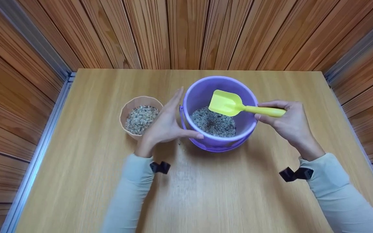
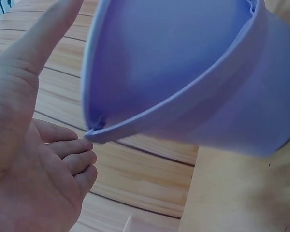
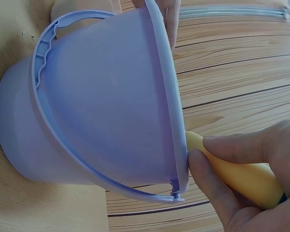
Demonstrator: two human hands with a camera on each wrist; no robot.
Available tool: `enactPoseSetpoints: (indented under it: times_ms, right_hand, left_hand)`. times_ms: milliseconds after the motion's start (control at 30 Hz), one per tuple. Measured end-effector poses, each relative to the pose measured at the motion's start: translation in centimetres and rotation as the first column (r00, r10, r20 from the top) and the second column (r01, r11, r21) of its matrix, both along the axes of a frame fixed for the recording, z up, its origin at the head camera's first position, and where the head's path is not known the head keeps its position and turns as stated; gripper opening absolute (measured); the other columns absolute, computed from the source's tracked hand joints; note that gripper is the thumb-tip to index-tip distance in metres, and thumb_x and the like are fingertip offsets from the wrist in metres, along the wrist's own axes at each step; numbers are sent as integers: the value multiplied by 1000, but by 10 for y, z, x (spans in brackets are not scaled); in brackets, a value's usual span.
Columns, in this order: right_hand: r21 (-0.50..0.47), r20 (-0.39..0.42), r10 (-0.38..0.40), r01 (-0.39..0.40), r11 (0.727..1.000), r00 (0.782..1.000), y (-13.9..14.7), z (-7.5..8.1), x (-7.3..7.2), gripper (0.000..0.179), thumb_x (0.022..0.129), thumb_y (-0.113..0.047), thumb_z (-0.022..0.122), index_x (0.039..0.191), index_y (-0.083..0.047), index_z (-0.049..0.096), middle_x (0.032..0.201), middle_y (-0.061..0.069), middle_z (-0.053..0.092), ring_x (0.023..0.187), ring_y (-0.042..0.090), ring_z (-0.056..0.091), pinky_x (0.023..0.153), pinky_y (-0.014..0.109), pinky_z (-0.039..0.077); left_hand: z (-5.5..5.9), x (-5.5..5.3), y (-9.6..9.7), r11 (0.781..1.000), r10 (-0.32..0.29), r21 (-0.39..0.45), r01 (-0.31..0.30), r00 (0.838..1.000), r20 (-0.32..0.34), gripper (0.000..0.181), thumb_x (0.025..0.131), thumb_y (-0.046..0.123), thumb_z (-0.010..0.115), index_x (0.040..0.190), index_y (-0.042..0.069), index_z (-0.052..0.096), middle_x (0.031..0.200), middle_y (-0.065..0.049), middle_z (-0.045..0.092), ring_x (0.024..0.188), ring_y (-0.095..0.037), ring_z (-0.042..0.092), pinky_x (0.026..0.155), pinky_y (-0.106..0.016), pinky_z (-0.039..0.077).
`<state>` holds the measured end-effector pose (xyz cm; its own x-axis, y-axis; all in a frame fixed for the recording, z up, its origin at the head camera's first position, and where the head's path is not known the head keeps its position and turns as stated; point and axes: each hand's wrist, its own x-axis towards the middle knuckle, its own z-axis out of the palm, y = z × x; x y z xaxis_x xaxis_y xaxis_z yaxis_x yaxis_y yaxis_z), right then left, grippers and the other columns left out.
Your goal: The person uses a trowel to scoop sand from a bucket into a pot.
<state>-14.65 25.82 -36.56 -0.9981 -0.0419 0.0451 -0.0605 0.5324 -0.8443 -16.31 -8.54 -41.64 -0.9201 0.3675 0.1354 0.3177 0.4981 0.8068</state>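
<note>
A yellow toy shovel [image 1: 227,103] is above the open top of a purple bucket [image 1: 217,145], its blade over the gravel [image 1: 214,123] inside. My right hand [image 1: 291,121] grips the shovel by its handle [image 3: 246,179], thumb and fingers around it at the bucket's right rim. At the left side of the bucket, my left hand [image 1: 165,124] is spread, thumb apart from the fingers [image 2: 70,150]. Its fingertips are close to the rim; whether they touch cannot be told. Nothing lies in that palm.
Left of the bucket stands a peach-coloured pot [image 1: 126,106] holding paler gravel [image 1: 142,118], partly hidden by my left hand. The bucket's handle [image 3: 63,145] hangs down at its near side. A few grains lie on the wooden table [image 1: 186,194]. Wood-panelled walls [image 1: 186,35] enclose it.
</note>
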Motion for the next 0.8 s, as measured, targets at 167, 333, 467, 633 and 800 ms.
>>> enactPoseSetpoints:
  times_ms: [167, 333, 467, 633, 800]
  right_hand:
    - [15, -3, 7, -7, 1000, 1000, 0, -1, 1, 39, 83, -20, 87, 117, -3, 76, 107, 9, 74, 85, 18, 61, 66, 19, 52]
    - [53, -33, 1, 1, 999, 999, -3, 1, 0, 34, 82, -17, 88, 113, -5, 78, 106, 10, 75, 83, 18, 62, 65, 20, 52]
    - [160, -61, 41, -31, 987, 997, -7, 7, 0, 31, 82, -14, 87, 111, -6, 79, 105, 13, 75, 83, 20, 60, 63, 18, 49]
    - [381, -164, 200, -125, 916, 966, -20, 16, -4, 24, 81, 1, 82, 105, 1, 78, 100, 18, 75, 82, 28, 67, 67, 27, 57]
    - [607, -178, 424, -240, 758, 888, -39, 19, -15, 21, 83, 12, 71, 103, 7, 75, 96, 23, 72, 86, 39, 71, 71, 46, 62]
  left_hand:
    - [-2, -5, 6, 1000, -13, 4, 13, 999, 42, 148, 56, 64, 93, 164, 17, 3, 170, -2, 4, 155, -18, 7, 124, -41, 13]
    - [-6, -7, 7, 1000, -14, 23, 12, 995, 99, 148, 56, 65, 92, 164, 23, 2, 170, 3, 2, 155, -16, 5, 124, -43, 12]
    - [-7, -8, 8, 999, -18, 41, 13, 992, 125, 148, 55, 65, 93, 164, 24, 2, 170, 3, 2, 155, -16, 5, 124, -44, 12]
    - [-7, -9, 8, 998, -20, 54, 13, 991, 135, 149, 54, 64, 94, 164, 25, 2, 170, 3, 2, 154, -14, 5, 124, -43, 12]
    - [-8, -9, 9, 998, -21, 53, 14, 990, 143, 148, 55, 62, 94, 164, 25, 2, 170, 1, 3, 154, -14, 7, 124, -42, 13]
